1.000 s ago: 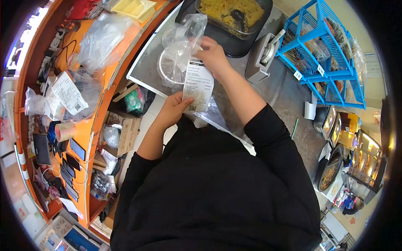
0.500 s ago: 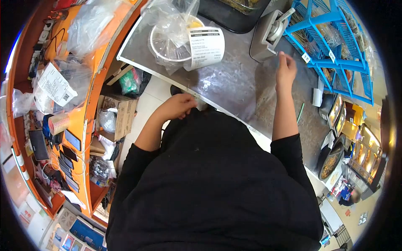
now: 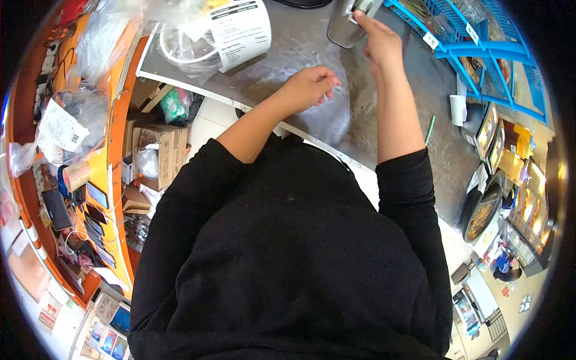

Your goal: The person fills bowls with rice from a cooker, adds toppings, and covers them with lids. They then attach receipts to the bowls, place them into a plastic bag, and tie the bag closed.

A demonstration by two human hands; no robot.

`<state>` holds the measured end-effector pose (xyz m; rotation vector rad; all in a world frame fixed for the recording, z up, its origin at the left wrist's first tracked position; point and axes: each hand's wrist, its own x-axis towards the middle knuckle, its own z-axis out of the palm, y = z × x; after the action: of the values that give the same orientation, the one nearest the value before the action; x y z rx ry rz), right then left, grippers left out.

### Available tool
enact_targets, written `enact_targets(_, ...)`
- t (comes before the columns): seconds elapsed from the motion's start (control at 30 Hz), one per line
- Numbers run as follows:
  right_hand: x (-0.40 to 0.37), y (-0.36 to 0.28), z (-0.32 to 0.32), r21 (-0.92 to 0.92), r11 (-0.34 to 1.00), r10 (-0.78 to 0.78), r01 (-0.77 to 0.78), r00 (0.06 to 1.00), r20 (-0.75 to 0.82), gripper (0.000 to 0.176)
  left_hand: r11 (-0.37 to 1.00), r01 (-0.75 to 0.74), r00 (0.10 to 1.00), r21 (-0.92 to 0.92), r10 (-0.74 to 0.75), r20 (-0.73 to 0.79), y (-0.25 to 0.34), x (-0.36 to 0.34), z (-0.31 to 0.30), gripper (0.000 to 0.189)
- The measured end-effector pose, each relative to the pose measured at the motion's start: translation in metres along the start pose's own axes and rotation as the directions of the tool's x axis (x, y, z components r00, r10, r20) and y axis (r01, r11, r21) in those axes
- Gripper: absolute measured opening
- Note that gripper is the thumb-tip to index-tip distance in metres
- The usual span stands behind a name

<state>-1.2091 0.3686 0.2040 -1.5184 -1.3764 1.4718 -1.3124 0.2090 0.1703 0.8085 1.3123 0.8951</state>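
My right hand (image 3: pixel 379 42) is at the grey tape dispenser (image 3: pixel 345 31) at the top. Its thumb and fingers are closed at the dispenser's edge; what is between them is too small to make out. Over the grey metal table my left hand (image 3: pixel 313 87) hovers with loosely curled fingers, a little apart and holding nothing. To its upper left stands a white round container (image 3: pixel 180 59) in a clear plastic bag, with a printed paper label (image 3: pixel 241 35) on it.
Blue plastic baskets (image 3: pixel 498 51) stand at the upper right. A green striped straw (image 3: pixel 429 129) lies on the table (image 3: pixel 414 108). On the left, an orange counter (image 3: pixel 114 141) holds phones and bagged items. Cardboard boxes (image 3: pixel 172 153) sit below, beside the table.
My left hand has risen from beside the table's edge to above the table. My right hand has reached forward to the tape dispenser. The view has shifted, moving the bagged container left and up.
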Motion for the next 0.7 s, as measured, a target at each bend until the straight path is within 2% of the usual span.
enact_targets(0.03, -0.011, -0.006, 0.002, 0.051, 0.998, -0.028, 0.029, 0.999, -0.022, 0.031, 0.999, 0.006, 1.000, -0.032, -0.007, -0.029, 0.001, 0.002, 0.003, 0.027)
enact_targets(0.13, -0.057, -0.022, -0.002, 0.205, 0.974, -0.107, 0.094, 0.993, 0.052, 0.029, 0.991, -0.039, 0.992, -0.128, 0.023, -0.125, 0.007, 0.009, 0.004, 0.029)
enact_targets(0.27, -0.134, -0.010, -0.023, 0.123, 0.992, -0.047, 0.017, 0.969, 0.241, 0.027, 0.978, -0.076, 0.973, -0.194, 0.029, -0.230, 0.027, 0.021, -0.003, 0.039)
enact_targets(0.3, -0.150, -0.005, -0.028, 0.097, 0.995, -0.007, -0.022, 0.955, 0.295, 0.026, 0.963, -0.078, 0.982, -0.259, 0.028, -0.189, 0.029, 0.027, -0.007, 0.051)
enact_targets(0.33, -0.157, 0.003, -0.032, 0.065, 0.994, 0.057, -0.086, 0.932, 0.357, 0.024, 0.965, -0.066, 0.983, -0.252, 0.019, -0.183, 0.034, 0.032, -0.009, 0.054)
enact_targets(0.43, -0.160, 0.021, -0.031, 0.161, 0.985, -0.004, -0.063, 0.924, 0.383, 0.023, 0.980, -0.008, 0.991, -0.197, -0.019, -0.136, 0.051, 0.040, -0.013, 0.066)
enact_targets(0.53, -0.158, 0.014, -0.037, 0.078, 0.996, 0.014, -0.052, 0.906, 0.424, 0.023, 0.999, 0.021, 0.988, -0.038, -0.027, -0.150, 0.059, 0.036, -0.010, 0.065)
enact_targets(0.57, -0.157, 0.016, -0.036, 0.056, 0.998, -0.001, -0.026, 0.903, 0.431, 0.024, 0.999, -0.042, 0.983, -0.011, 0.040, -0.178, 0.058, 0.035, -0.006, 0.059)
enact_targets(0.67, -0.157, 0.017, -0.038, -0.121, 0.992, 0.077, -0.027, 0.901, 0.427, 0.023, 0.993, -0.096, 0.981, 0.075, 0.107, -0.159, 0.054, 0.034, -0.001, 0.049)
enact_targets(0.7, -0.155, 0.022, -0.039, -0.125, 0.990, -0.006, 0.064, 0.910, 0.414, 0.021, 0.990, -0.100, 0.979, 0.098, 0.115, -0.166, 0.053, 0.036, -0.001, 0.045)
